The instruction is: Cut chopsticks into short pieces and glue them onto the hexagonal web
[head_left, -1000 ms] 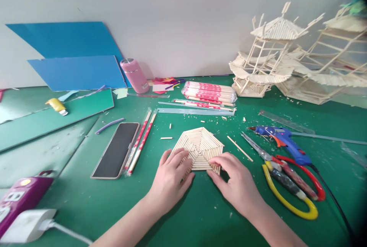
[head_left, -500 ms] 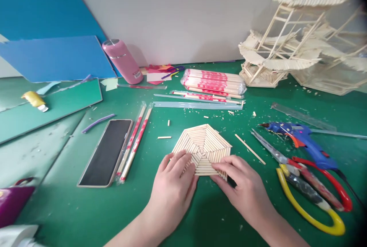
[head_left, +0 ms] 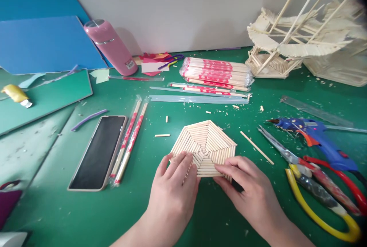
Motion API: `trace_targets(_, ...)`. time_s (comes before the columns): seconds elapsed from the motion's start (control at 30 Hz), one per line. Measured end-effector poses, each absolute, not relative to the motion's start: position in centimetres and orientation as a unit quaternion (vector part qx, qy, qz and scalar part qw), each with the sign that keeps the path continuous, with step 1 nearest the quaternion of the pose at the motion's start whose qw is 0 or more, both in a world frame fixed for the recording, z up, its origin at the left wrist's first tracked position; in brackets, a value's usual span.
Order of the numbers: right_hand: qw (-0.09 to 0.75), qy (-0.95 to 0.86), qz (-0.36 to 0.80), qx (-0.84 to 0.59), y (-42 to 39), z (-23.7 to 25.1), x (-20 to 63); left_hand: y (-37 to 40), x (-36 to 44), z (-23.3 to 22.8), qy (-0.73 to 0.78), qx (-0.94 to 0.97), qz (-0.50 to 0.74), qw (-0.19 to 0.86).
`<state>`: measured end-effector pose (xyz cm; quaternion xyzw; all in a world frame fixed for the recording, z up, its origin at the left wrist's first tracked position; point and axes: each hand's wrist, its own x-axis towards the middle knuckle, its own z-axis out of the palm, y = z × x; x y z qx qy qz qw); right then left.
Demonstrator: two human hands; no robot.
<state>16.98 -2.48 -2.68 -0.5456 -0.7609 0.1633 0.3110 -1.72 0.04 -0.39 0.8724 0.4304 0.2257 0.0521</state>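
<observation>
A flat hexagon panel of glued wooden sticks (head_left: 205, 142) lies on the green cutting mat (head_left: 86, 216) in front of me. My left hand (head_left: 173, 197) lies on its near left edge with the fingers spread flat over the sticks. My right hand (head_left: 249, 189) holds the near right edge, fingertips on top and thumb under the corner. A single loose stick (head_left: 256, 147) lies just right of the panel.
A phone (head_left: 97, 151) and two wrapped chopsticks (head_left: 129, 140) lie to the left. At right are a blue glue gun (head_left: 315, 136), red-handled scissors (head_left: 315, 170) and a yellow-handled tool (head_left: 318, 208). Behind stand a chopstick bundle (head_left: 218, 73), a pink bottle (head_left: 110, 46) and stick models (head_left: 286, 44).
The view has tipped down and moved closer, so everything sits lower and larger in the picture. Both hands stay on the hexagon's near edge, the fingers shifting slightly.
</observation>
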Motion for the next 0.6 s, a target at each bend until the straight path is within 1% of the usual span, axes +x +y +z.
trace_targets(0.27, 0.322, -0.761, 0.146, -0.543, -2.5, -2.7, 17.0, -0.2, -1.9, -1.1, 0.437, 0.865, 0.239, 0.067)
trace_targets(0.37, 0.320, -0.763, 0.146, -0.542, -2.5, -2.8, 17.1, -0.2, -2.4, -1.2, 0.447, 0.862, 0.223, 0.085)
trace_targets(0.5, 0.312, -0.766, 0.149, -0.542, -2.6, -2.9, 17.1, -0.3, -3.0, -1.5, 0.505, 0.840, 0.182, 0.086)
trace_targets(0.6, 0.308, -0.769, 0.122, -0.546, -2.7, -2.5, 16.8, -0.6, -3.1, -1.9, 0.508, 0.839, 0.161, 0.113)
